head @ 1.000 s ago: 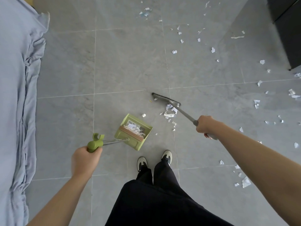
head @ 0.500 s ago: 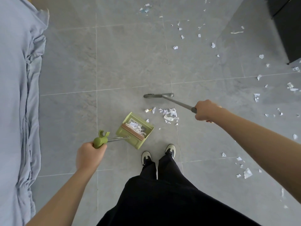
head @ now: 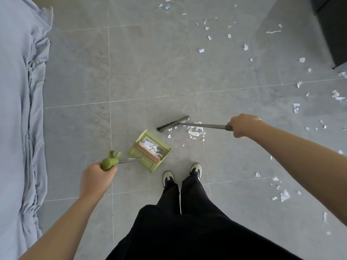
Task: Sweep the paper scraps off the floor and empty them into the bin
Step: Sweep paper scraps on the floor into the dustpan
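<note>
The left hand (head: 96, 176) is wrapped tight around the green grip of the dustpan handle (head: 109, 162), and the right hand (head: 241, 125) is clenched on the grey shaft of the broom (head: 203, 125); the two hands are well apart, one on each side of the body. The dustpan (head: 150, 151) is the marker for everything else. It sits on the floor (head: 150, 72) just ahead of the person's shoes (head: 182, 174), its open mouth turned away from them, and it already holds a heap of white paper scraps. The broom head (head: 173, 123) rests on the tiles just beyond the pan's mouth and a little to its right. A small cluster of paper scraps (head: 196, 131) lies to the right of the pan's mouth, on the near side of the bristles, under the broom shaft. Many more loose scraps are strewn well to the right of the pan and far beyond it, toward a dark cabinet (head: 336, 30). Well to the left of the pan hangs a pale blue bedsheet (head: 18, 109). No bin is in sight.

The step in hand looks like gathering one cluster into the pan. The next move likely calls for a short pull of the bristles toward the pan's mouth, with the left hand keeping the pan's lip flat on the tiles so the scraps ride in, not under. Much of the floor is yet to be swept, so emptying seems a long way off.
</note>
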The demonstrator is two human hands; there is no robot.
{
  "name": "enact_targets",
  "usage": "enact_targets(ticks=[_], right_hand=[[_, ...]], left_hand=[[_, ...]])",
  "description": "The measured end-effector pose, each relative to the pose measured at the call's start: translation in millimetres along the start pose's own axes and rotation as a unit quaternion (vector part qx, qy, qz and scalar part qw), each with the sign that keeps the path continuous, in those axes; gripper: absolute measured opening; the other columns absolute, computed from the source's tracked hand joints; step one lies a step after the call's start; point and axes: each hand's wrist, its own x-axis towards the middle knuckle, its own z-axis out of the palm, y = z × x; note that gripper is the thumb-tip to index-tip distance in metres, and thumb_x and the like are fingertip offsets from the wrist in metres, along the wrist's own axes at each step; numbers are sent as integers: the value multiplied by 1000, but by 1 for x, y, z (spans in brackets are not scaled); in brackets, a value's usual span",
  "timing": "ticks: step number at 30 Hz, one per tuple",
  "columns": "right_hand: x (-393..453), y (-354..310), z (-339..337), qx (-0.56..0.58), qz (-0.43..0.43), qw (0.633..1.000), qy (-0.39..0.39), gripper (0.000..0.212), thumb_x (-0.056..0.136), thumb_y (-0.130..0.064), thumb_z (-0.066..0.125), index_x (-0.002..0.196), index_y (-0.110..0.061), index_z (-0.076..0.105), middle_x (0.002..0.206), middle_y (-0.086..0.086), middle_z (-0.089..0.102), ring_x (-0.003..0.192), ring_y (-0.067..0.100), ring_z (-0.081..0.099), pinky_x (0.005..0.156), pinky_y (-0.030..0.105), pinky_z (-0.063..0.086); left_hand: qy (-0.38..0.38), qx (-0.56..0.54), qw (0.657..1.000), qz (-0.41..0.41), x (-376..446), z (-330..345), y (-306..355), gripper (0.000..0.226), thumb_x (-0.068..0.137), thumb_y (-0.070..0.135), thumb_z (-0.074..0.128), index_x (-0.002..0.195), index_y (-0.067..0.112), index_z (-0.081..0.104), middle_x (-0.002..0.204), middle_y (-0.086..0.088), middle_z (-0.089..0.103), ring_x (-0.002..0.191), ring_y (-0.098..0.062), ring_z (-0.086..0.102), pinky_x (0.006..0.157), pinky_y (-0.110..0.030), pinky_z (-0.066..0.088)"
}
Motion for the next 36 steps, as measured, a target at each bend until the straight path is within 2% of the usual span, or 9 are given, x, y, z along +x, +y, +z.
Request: enact_targets(ticks=[7,11,15,18,21,25,31,36], right_hand=[[-20,45,-3,-64,15,998,-6,34,87,-21,48,116,-34,60,92,-4,54,80,20,58,57,27,40],[-33,65,9,-4,43,999,-12,38,87,-19,48,121,-34,58,100,-1,57,86,23,58,62,27,42],[-33,69,30,84,88,992,-16,32,84,-15,48,113,-23,60,84,3,57,65,20,58,58,25,44],[-31,62,37,147,121,982,-18,26,87,-12,47,110,-12,57,75,8,55,54,21,54,51,24,42],[-27,54,43,242,155,957,-42,16,92,-11,45,105,-3,51,75,15,57,50,25,54,48,25,43],[-23,50,57,405,177,891,-104,12,87,-1,47,96,5,51,78,19,49,59,27,49,54,29,36],[-44,16,50,484,153,840,-191,1,89,4,49,89,4,50,57,11,47,43,19,45,41,21,40],[-55,-2,33,557,139,790,-216,6,90,3,47,90,-3,44,51,4,42,32,15,41,33,15,37]], left_hand=[[-17,24,999,19,3,7,11,39,83,28,71,54,7,55,51,-12,53,59,-37,54,58,-35,42],[-21,43,998,33,3,9,20,37,82,32,72,56,9,58,56,-14,59,64,-38,59,60,-36,46],[-25,49,998,40,3,7,27,36,82,29,72,54,10,57,53,-13,58,62,-37,58,58,-35,43],[-26,55,997,40,1,5,30,35,82,32,71,56,10,59,54,-11,58,63,-36,58,62,-37,47],[-29,57,997,43,-1,1,31,34,82,30,71,57,10,60,53,-11,57,60,-33,57,61,-36,47],[-34,59,997,44,-4,-4,27,35,83,28,70,56,9,59,53,-11,57,57,-31,56,58,-34,43],[-35,74,996,45,-8,-7,21,34,84,32,70,59,10,62,53,-11,57,56,-29,55,56,-32,40],[-38,76,995,52,-6,-11,13,36,83,31,71,56,11,60,51,-9,56,55,-29,55,56,-32,42]])
